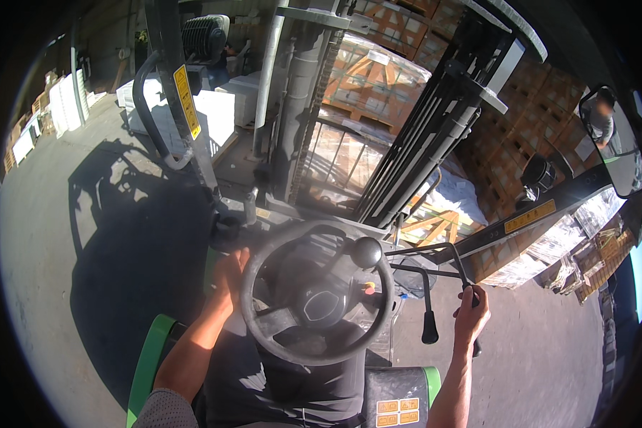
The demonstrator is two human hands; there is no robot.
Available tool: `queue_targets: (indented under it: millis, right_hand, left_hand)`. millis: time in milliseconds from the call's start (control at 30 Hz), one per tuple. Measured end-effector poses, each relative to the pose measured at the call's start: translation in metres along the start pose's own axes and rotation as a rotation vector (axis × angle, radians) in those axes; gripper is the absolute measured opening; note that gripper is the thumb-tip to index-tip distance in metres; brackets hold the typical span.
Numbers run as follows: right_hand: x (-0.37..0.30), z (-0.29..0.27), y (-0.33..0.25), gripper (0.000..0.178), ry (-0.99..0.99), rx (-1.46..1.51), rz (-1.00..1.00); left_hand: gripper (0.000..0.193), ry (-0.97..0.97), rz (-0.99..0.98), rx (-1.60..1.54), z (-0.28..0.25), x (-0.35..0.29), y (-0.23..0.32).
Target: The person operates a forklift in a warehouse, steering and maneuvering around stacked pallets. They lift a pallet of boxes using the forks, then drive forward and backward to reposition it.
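Note:
I sit at the controls of a forklift, with the round black steering wheel (pixel 245 289) in front of me. My left hand (pixel 228 277) is at the wheel's upper left rim; its fingers are blurred and partly hidden, so their grip does not show. On the right, my right hand (pixel 472 314) is closed around the outer control lever (pixel 458 258). A second control lever (pixel 429 324) with a black handle stands just left of that hand, untouched. The wheel carries a round spinner knob (pixel 367 252) at its upper right.
Ahead rises the forklift mast (pixel 424 143), with wrapped crates (pixel 378 78) behind it. Stacked wooden crates (pixel 528 107) line the right side. White blocks (pixel 214 118) stand at the left, near a partly hidden person (pixel 220 75). A mirror (pixel 617 153) hangs at the right.

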State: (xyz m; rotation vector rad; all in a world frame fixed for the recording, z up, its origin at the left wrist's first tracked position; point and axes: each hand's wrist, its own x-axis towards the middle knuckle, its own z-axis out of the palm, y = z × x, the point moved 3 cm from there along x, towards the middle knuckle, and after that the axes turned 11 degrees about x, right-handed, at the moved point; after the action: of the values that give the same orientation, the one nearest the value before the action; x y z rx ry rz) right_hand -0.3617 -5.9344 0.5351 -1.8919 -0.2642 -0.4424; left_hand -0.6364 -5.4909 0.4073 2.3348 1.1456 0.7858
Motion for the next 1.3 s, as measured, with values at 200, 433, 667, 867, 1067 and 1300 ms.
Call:
queue_targets:
  millis: [200, 433, 667, 867, 1067, 1300]
  right_hand:
    - [0.0107, 0.0041, -0.0046, 0.025, -0.001, 0.024, -0.004]
    - [0.0112, 0.0070, -0.0049, 0.025, 0.009, 0.019, -0.047]
    - [0.0127, 0.0079, -0.0041, 0.025, -0.020, 0.039, -0.006]
    - [0.0126, 0.0078, -0.0080, 0.025, -0.014, 0.042, -0.006]
    - [0.0100, 0.0060, -0.0077, 0.025, -0.008, 0.027, 0.024]
    - [0.0060, 0.0036, -0.0031, 0.025, -0.006, 0.038, 0.020]
  left_hand:
    - [0.052, 0.054, 0.037, 0.053, 0.0042, 0.0018, -0.0003]
    - [0.055, 0.063, 0.053, 0.079, 0.0031, 0.0027, -0.0001]
    - [0.046, 0.012, -0.002, 0.008, 0.0042, 0.0021, -0.0015]
    - [0.048, -0.021, -0.029, -0.006, 0.0007, -0.0001, 0.0009]
    - [0.048, 0.022, -0.006, -0.003, 0.0013, -0.0001, -0.0006]
    - [0.046, 0.022, -0.015, -0.019, 0.0069, 0.0000, -0.0064]
